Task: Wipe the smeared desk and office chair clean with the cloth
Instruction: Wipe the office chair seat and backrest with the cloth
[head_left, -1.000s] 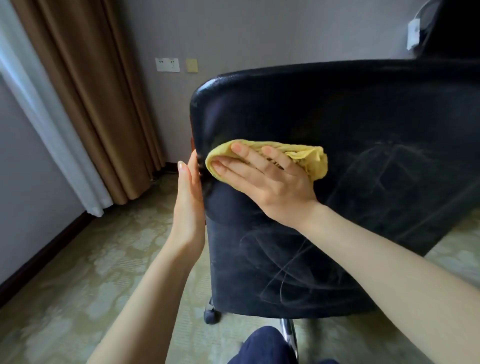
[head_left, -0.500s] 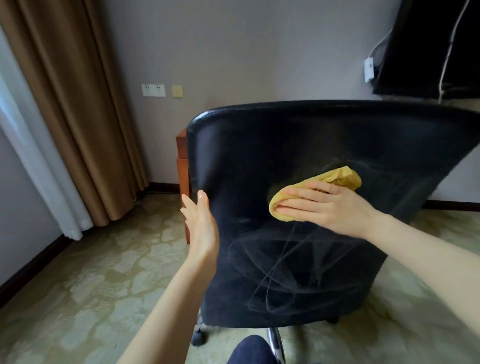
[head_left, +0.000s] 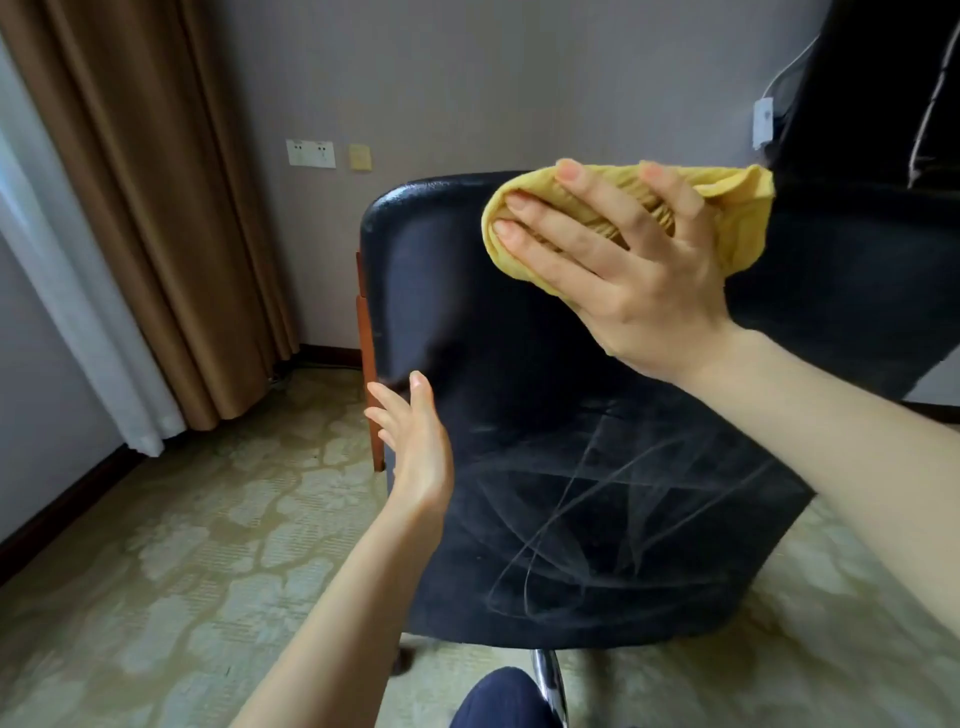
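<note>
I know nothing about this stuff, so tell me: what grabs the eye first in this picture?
The bright yellow cloth stands out, pressed by the right hand against the top of the black office chair backrest, upper centre. Below it, pale swirling smears cross the backrest's lower half. The left hand hovers open by the chair's left edge.
</note>
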